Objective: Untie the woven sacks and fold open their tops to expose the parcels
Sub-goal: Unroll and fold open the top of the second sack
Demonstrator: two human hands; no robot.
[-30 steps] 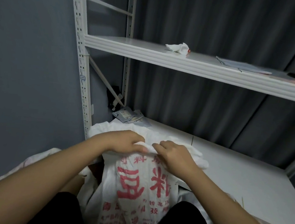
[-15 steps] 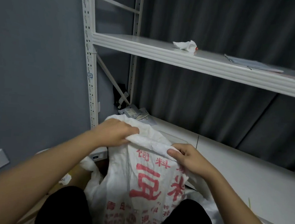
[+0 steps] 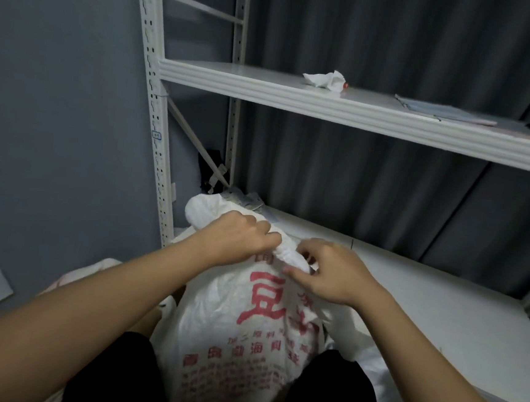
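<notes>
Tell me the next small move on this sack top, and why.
Probably keep rolling the bunched top outward and down. Both the left hand and right hand grip it, the woven sack stands between the knees, and no parcels show yet.

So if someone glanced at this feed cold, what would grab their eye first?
The white woven sack with red print, standing between the person's knees, its top rolled into a twist. The left hand and right hand both grip that twist. A crumpled tissue lies on the upper shelf.
</notes>
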